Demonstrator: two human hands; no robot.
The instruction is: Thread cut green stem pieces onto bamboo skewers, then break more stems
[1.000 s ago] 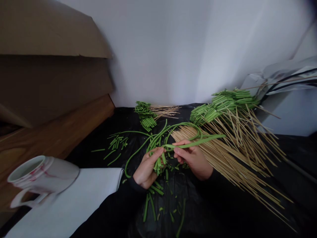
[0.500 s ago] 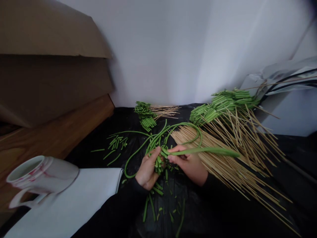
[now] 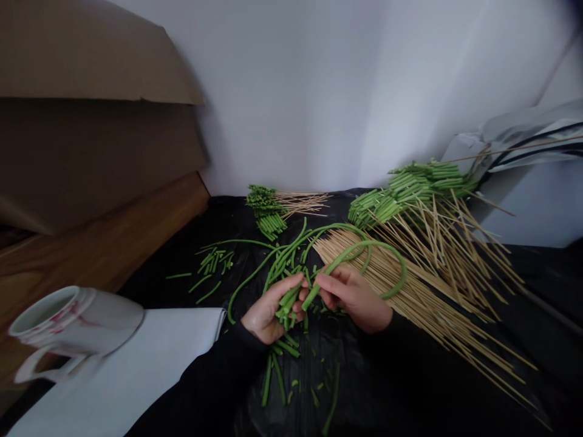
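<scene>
left hand clamped tight on a bunch of cut beans, right hand pinching a long green bean just beside it, hands almost touching, and that bean's end slants down-left at the bunch, its length arcing up and right over the bamboo skewers! loose bean pieces lie on black plastic, white mug far left.
</scene>
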